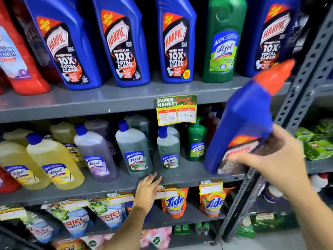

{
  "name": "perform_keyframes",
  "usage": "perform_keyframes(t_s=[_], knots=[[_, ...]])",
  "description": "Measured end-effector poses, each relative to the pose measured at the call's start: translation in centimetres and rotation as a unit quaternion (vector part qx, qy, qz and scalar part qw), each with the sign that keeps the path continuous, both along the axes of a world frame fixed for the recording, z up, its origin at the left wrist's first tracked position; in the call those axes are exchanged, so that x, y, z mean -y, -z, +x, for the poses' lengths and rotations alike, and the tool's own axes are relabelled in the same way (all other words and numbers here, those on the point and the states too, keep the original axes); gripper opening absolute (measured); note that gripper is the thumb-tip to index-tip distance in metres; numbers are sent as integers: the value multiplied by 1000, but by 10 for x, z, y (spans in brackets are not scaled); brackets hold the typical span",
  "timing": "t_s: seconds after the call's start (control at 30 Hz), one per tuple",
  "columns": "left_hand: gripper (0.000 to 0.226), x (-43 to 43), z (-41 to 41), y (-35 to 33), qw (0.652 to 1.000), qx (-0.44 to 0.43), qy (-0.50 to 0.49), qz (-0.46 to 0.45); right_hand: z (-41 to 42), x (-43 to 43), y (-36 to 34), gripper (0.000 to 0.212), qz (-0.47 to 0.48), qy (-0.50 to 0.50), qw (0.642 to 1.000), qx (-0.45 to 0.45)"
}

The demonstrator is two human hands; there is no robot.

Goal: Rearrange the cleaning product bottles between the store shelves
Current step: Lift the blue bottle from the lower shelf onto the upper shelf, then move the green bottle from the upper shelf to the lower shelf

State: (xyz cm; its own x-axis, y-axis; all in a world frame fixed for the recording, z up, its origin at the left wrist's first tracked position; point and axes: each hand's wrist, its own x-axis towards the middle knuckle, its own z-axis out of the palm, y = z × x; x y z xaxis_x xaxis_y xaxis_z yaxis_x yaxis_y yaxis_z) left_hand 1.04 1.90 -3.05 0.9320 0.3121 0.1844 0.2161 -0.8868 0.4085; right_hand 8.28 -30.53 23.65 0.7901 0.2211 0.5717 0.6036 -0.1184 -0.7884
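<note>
We have the blue Harpic bottle (241, 123) in our right hand (266, 159), fingers clamped around its lower body near the label, so the weight sits in the palm and the orange cap (273, 76) leans up and to the right. It hangs in the air in front of the right end of the shelving, its base low near the middle shelf (111, 184) and its cap up at the level of the upper shelf (90, 100), where matching Harpic bottles (122, 44) stand in a row; we judge it is moving between these two levels, though which way we cannot tell. Our left hand (147, 192) holds nothing, fingers loosely spread and resting on the front edge of the middle shelf, probably to steady us, just before the Lizol bottles (134, 150).
</note>
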Motion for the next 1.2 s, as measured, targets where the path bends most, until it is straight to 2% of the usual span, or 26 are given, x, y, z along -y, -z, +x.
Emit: perform_keyframes(t_s=[0.07, 0.17, 0.27, 0.33, 0.5, 0.57, 0.63, 0.7, 0.77, 0.87, 1.0, 1.03, 1.1, 1.13, 1.2], knots=[[38, -3, 1, 3, 1000, -16, 7, -3, -9, -14, -53, 54, 52, -16, 998, 42], [39, -4, 2, 0, 999, -36, 15, 11, -7, -49, -120, 58, 106, -25, 990, 89], [40, -7, 6, -5, 999, -12, 18, 25, 9, -98, -167, 57, 82, -7, 992, 95], [42, -5, 5, -12, 998, -45, 28, 24, 20, -129, -183, 67, 30, 13, 995, 95], [45, 0, 5, -15, 997, -65, 9, 28, 45, -170, -174, 69, -86, 86, 990, 78], [46, 4, 5, -22, 997, -66, 8, 47, 52, -173, -166, 71, -82, 108, 988, 72], [47, 4, 7, -23, 996, -13, 9, 83, 54, -175, -160, 70, -76, 114, 988, 75], [46, 6, 2, -27, 996, -8, 3, 87, 52, -177, -153, 68, -77, 109, 987, 92], [45, 6, -1, -22, 997, -39, 6, 71, 52, -179, -147, 78, -83, 109, 985, 106], [45, 8, -1, -27, 994, -60, 8, 96, 54, -179, -146, 92, -98, 119, 982, 106], [46, 22, -3, -64, 988, -91, 48, 116, 55, -169, -145, 92, -111, 97, 982, 122], [43, 27, -3, -82, 987, -58, 68, 130, 57, -162, -144, 88, -93, 99, 982, 132], [33, 42, -3, -129, 979, 96, 101, 147, 64, -144, -146, 71, -21, 131, 980, 149], [26, 50, -3, -158, 960, 207, 116, 150, 70, -134, -148, 60, 16, 160, 975, 156], [17, 61, -1, -220, 888, 412, 133, 154, 85, -114, -155, 43, 65, 207, 962, 164]])
